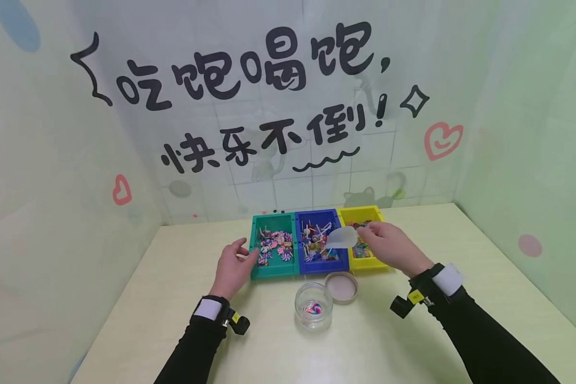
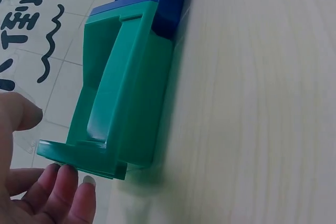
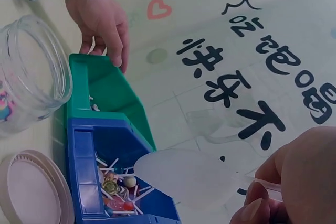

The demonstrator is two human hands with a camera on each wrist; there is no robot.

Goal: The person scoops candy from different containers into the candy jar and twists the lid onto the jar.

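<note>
My right hand (image 1: 389,245) pinches the thin handle of a translucent white scoop (image 1: 342,238), whose bowl hangs over the blue bin (image 1: 322,268). Small lollipop-shaped pieces (image 3: 118,187) with white sticks lie inside that bin. At the left end of the green bin (image 2: 123,87) is my left hand (image 1: 234,269); its fingers touch the rim from outside and the thumb stands apart above. Swirl candy pieces (image 1: 276,240) fill part of the green bin. A clear jar (image 1: 313,314) stands in front, with a colourful swirl piece (image 1: 313,308) inside.
A yellow bin (image 1: 365,263) with colourful pieces adjoins the blue bin's right side. The round pale lid (image 1: 342,288) lies beside the jar, in front of the bins. A printed sheet (image 1: 278,176) with dark lettering rises behind the pale table (image 1: 365,346).
</note>
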